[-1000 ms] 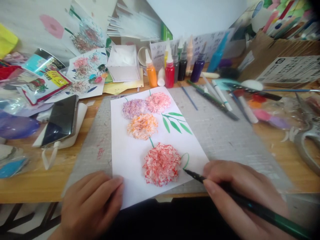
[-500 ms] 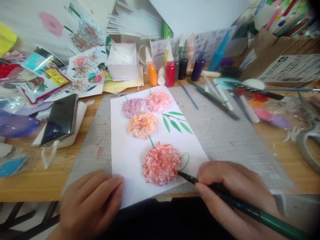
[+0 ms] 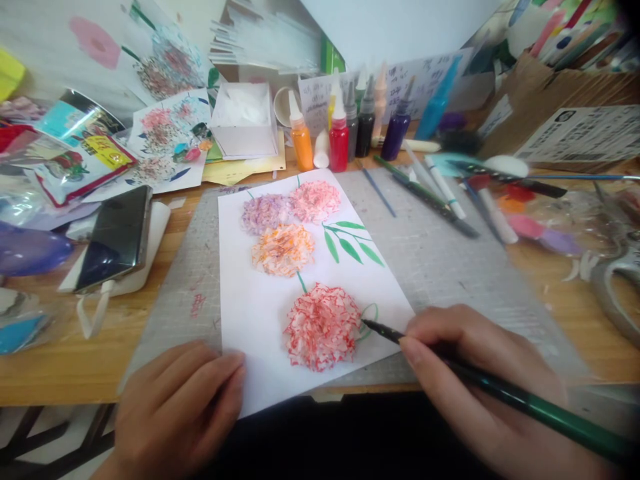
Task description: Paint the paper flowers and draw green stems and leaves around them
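A white sheet of paper (image 3: 270,387) lies tilted on the grey cutting mat, its lower corner past the table edge. Ruffled flowers in purple, pink, orange and red (image 3: 323,327) sit on it, with a green leaf spray (image 3: 350,251) at the right. My right hand (image 3: 465,373) grips a dark green brush pen (image 3: 520,403). The pen's tip meets a thin green leaf outline beside the red flower. My left hand (image 3: 180,400), fingers curled together, holds the paper's lower left edge; the fingertips are partly hidden.
Squeeze bottles (image 3: 339,143) stand behind the paper, beside a white box (image 3: 243,123). A phone (image 3: 117,237) and packets lie at the left. Pens (image 3: 433,200), scissors (image 3: 617,287) and a cardboard box (image 3: 555,120) occupy the right of the wooden table (image 3: 175,233).
My right hand and the pen have shifted slightly up and right, the tip moving from the outline's lower end to its upper part. The left hand stays at the paper's edge.
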### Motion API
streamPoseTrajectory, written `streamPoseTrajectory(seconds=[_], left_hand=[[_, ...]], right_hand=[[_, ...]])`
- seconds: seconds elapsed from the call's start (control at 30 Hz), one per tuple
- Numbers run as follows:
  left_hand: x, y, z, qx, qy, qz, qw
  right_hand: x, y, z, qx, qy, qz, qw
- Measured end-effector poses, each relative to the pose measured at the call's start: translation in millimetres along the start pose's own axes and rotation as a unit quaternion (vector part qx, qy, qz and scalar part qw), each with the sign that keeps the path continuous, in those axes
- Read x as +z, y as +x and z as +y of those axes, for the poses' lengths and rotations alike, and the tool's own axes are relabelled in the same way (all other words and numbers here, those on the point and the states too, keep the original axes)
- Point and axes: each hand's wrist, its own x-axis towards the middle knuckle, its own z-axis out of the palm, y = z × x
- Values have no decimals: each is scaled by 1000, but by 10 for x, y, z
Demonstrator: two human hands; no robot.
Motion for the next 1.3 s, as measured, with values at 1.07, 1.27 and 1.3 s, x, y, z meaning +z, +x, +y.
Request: streamPoseTrajectory(seconds=[1.07, 1.27, 1.3], left_hand=[[45, 10, 57, -29, -32, 24, 999], [52, 18, 63, -33, -34, 24, 999], [55, 16, 63, -35, -33, 23, 999]], right_hand=[[-17, -46, 26, -40, 0, -26, 999], [-42, -10, -6, -13, -28, 3, 1000], [-44, -4, -12, -6, -37, 9, 999]])
